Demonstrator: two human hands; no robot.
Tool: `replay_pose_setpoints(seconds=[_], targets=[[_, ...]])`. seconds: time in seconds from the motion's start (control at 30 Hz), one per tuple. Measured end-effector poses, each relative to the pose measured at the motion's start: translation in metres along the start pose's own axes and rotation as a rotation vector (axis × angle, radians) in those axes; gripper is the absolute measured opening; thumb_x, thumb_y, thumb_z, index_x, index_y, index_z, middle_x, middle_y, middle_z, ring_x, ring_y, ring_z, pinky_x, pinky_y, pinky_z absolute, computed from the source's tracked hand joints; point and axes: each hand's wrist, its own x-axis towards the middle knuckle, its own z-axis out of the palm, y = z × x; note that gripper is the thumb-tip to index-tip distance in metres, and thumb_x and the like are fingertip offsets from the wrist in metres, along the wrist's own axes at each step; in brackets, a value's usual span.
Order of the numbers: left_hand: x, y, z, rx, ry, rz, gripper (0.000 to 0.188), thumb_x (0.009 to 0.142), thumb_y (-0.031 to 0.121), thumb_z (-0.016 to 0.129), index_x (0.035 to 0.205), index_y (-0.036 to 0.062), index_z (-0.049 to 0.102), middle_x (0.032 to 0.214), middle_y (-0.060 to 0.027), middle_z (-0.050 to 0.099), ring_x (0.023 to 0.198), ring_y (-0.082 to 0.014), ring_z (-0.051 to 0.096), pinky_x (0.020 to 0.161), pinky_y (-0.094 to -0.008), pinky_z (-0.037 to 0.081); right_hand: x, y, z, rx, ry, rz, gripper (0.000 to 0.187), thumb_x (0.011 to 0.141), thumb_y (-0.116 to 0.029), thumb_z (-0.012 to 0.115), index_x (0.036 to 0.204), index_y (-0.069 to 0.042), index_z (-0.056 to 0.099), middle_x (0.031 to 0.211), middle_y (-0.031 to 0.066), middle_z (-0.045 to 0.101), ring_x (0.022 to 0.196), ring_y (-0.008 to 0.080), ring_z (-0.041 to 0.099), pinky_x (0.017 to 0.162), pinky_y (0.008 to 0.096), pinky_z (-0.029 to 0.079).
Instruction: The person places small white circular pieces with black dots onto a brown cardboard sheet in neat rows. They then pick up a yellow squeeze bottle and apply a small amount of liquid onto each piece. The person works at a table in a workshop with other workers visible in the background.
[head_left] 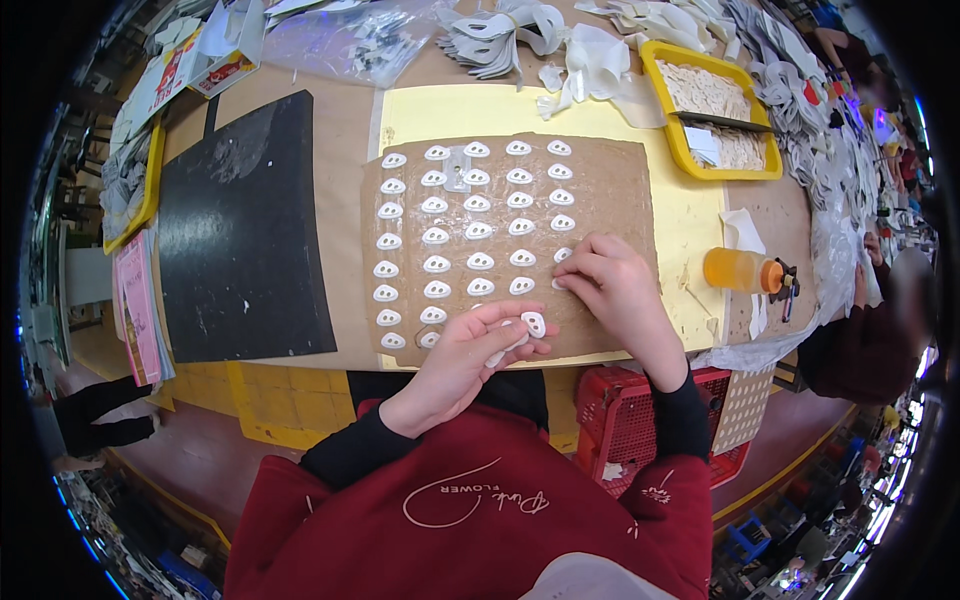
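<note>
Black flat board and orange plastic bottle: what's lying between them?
In the head view, a brown rectangular sheet with rows of white two-holed pieces lies between them, over a yellow covering, the left hand and right hand partly above it.

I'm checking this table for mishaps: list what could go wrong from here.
The left hand holds loose white pieces; one might slip onto the board. The right hand is close to the laid rows and could nudge them. The bottle, to its right, might get knocked.

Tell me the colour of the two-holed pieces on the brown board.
The two-holed pieces on the brown board are white, seen best in the head view.
</note>
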Motion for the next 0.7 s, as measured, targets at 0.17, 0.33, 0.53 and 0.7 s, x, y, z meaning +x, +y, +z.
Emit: replay_pose_setpoints(seconds=[0.17,0.33,0.53,0.7], targets=[[0.0,0.001,0.001,0.004,-0.001,0.036,0.029,0.1,0.015,0.054,0.126,0.0006,0.053,0.115,-0.0139,0.066,0.095,-0.013,0.064,0.086,-0.0243,0.049,-0.002,-0.011,0.0,0.035,0.116,0.063,0.011,0.078,-0.003,0.073,0.088,-0.003,0.068,0.082,0.0085,0.061,0.078,0.0243,0.06,0.068,0.0336,0.049],[0.001,-0.003,-0.006,0.07,-0.032,0.081,0.02,0.1,0.013,0.054,0.117,0.0021,0.056,0.112,-0.0127,0.067,0.094,-0.0136,0.065,0.085,-0.0244,0.05,-0.021,-0.036,-0.014,0.351,0.046,0.183,0.009,0.081,-0.002,0.072,0.089,-0.002,0.067,0.082,0.0084,0.062,0.077,0.022,0.061,0.067,0.0303,0.049],[-0.001,-0.013,0.004,0.058,-0.076,0.018,0.021,0.1,0.012,0.052,0.118,0.0003,0.054,0.115,-0.0134,0.065,0.104,-0.0179,0.065,0.091,-0.0251,0.05,-0.033,-0.048,-0.013,0.369,-0.03,0.157,0.01,0.081,-0.002,0.071,0.091,-0.001,0.068,0.084,0.0088,0.063,0.079,0.0211,0.061,0.067,0.0298,0.048],[-0.007,-0.011,0.011,-0.105,-0.126,-0.111,0.041,0.102,0.012,0.049,0.139,-0.0017,0.041,0.134,-0.0185,0.055,0.123,-0.0228,0.056,0.104,-0.0288,0.045,-0.034,-0.026,-0.019,0.133,0.005,0.209,0.008,0.082,-0.003,0.07,0.09,0.0,0.068,0.084,0.0076,0.061,0.082,0.021,0.059,0.069,0.0304,0.046]])
